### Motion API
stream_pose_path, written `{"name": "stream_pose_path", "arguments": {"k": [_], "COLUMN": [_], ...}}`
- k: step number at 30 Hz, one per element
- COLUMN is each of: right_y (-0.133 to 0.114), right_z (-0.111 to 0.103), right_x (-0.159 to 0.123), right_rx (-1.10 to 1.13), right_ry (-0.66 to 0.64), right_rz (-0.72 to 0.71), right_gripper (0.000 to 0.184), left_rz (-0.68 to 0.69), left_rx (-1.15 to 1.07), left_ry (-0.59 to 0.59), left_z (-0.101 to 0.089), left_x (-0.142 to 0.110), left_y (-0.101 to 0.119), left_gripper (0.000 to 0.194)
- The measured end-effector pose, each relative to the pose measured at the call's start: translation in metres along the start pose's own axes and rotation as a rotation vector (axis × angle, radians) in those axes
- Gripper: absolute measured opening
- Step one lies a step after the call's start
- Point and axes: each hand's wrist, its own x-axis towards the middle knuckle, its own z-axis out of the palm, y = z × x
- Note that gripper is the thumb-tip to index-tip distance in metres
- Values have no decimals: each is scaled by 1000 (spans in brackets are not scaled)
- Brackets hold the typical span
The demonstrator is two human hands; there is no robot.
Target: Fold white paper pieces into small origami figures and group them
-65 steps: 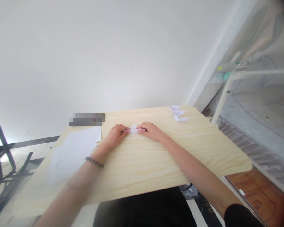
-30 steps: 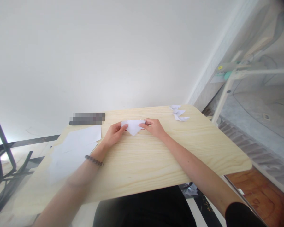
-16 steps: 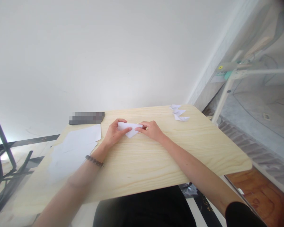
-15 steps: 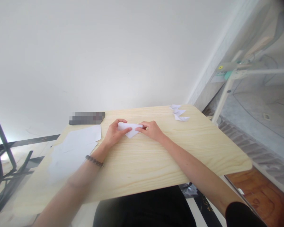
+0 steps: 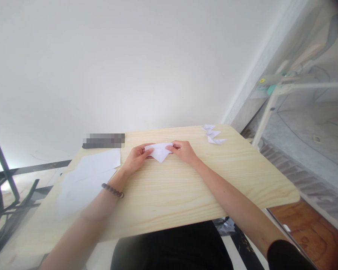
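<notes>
Between my two hands is a small folded sheet of white paper (image 5: 160, 151), its long edge at the top and a point hanging down toward me. My left hand (image 5: 137, 156) pinches its left end, thumb on the front face and fingers behind. At the right end, my right hand (image 5: 183, 150) grips the paper between thumb and fingers. The paper is just over the table; whether it touches the wood I cannot tell. The backs of the folds are hidden.
Loose white sheets (image 5: 92, 176) lie on the left of the wooden table (image 5: 186, 198). Behind them sits a dark, pixelated object (image 5: 104, 141). Several folded paper pieces (image 5: 213, 134) lie at the far right. A white wall (image 5: 157, 67) stands behind, and a dark metal chair (image 5: 2, 176) at left.
Both hands have shifted slightly right with the paper. My thumbs have moved apart toward its ends, and more of its front face and lower point now shows.
</notes>
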Motion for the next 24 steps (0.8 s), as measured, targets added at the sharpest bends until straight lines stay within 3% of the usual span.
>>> {"name": "stream_pose_path", "arguments": {"k": [6, 15, 21, 24], "right_y": [3, 1, -1, 0], "right_z": [-1, -1, -1, -2], "right_x": [0, -2, -3, -1], "right_rx": [122, 184, 162, 97], "right_ry": [7, -107, -89, -7], "right_rz": [49, 88, 40, -3], "right_gripper": [33, 32, 29, 30], "left_rz": [-78, -62, -19, 3], "left_rx": [230, 214, 250, 280], "left_ry": [105, 152, 144, 145], "left_z": [-1, -5, -3, -3], "left_x": [-3, 0, -2, -2], "left_y": [7, 3, 7, 5], "left_gripper": [37, 33, 30, 30]}}
